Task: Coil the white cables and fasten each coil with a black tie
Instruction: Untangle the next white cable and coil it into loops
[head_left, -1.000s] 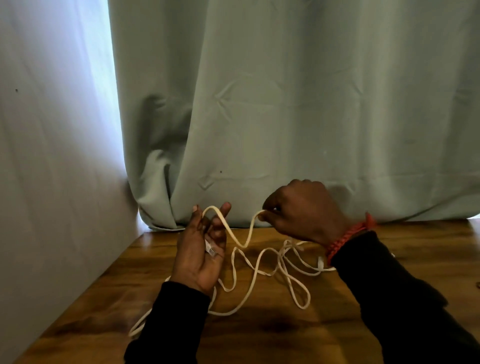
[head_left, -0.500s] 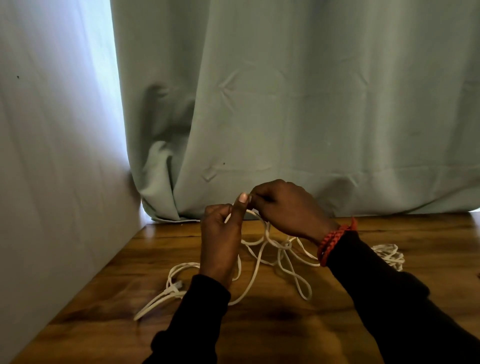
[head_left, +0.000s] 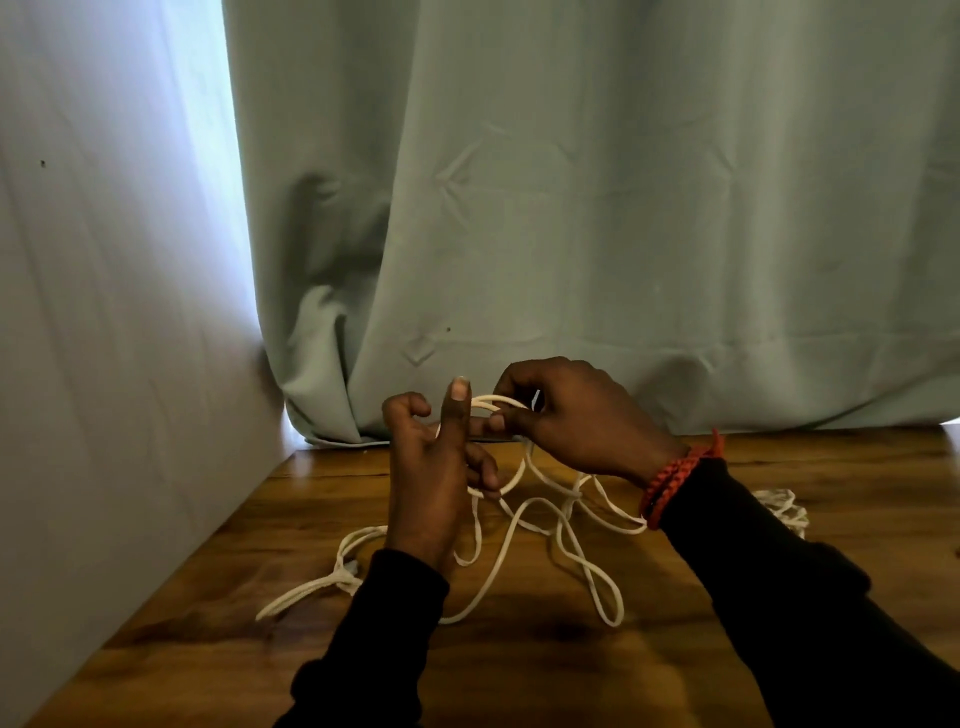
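Note:
A long white cable (head_left: 563, 525) lies in loose tangled loops on the wooden table (head_left: 519, 670). My left hand (head_left: 434, 478) is raised above the table with the thumb up, and a loop of the cable runs around its fingers. Just to the right, my right hand (head_left: 582, 415) pinches the same cable near the left thumb. A second bundle of white cable (head_left: 784, 512) lies behind my right forearm, partly hidden. No black tie is in view.
A pale green curtain (head_left: 571, 208) hangs along the back edge of the table. A white wall (head_left: 104, 338) closes off the left side. Cable strands trail toward the front left of the table (head_left: 311, 590).
My hands came together from apart. The left hand turned from open palm to thumb up with a loop of cable around it, and the right hand brought the cable over to it.

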